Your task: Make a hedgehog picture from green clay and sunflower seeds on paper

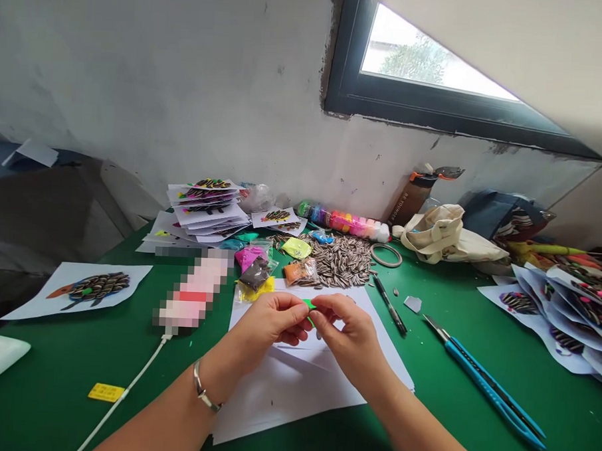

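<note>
Above a stack of white paper sheets (294, 378) on the green table (65, 361), my left hand (271, 320) and my right hand (349, 334) meet fingertip to fingertip. Both pinch a small bright green piece of clay (309, 305) between thumbs and forefingers. A thin bracelet (201, 387) rings my left wrist. Behind the hands lie a heap of striped sunflower seeds (342, 260) and small bags of coloured clay (259, 267).
A blue utility knife (488, 383) and a black pen (390, 304) lie right of the paper. Finished seed pictures are stacked at the back left (207, 205), the right (561, 310), and singly at left (86, 288). A tape ring (386, 255), bottle (410, 197), cloth bag (443, 235), white cable (124, 394).
</note>
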